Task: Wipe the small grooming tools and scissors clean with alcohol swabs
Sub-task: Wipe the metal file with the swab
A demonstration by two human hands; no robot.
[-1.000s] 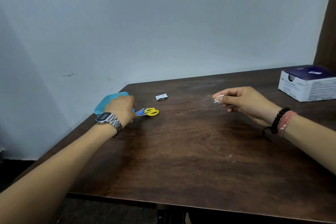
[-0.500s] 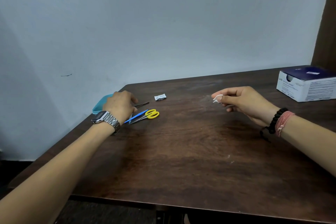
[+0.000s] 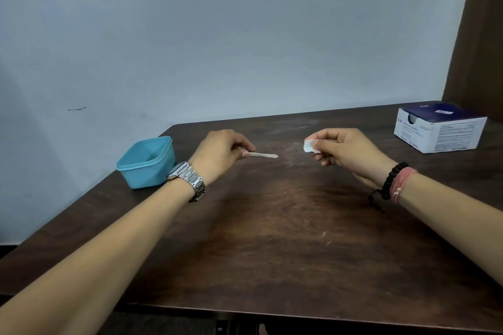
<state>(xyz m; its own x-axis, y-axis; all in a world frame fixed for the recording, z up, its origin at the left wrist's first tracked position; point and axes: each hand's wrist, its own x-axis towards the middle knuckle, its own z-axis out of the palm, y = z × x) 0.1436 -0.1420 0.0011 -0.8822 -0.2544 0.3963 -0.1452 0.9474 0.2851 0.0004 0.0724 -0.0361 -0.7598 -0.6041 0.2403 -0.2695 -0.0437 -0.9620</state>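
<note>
Behind the dark wooden bench a plain pale wall is seen. With the teal plastic container taken as landmark, standing open near the bench's left edge, the left hand is held just to its right, above the bench; a slim pale grooming tool is pinched in its fingers, pointing away from the container. Further right, well apart from the container, a white alcohol swab is gripped by the right hand. A swab box is set farthest from the container, at the bench's right side.
</note>
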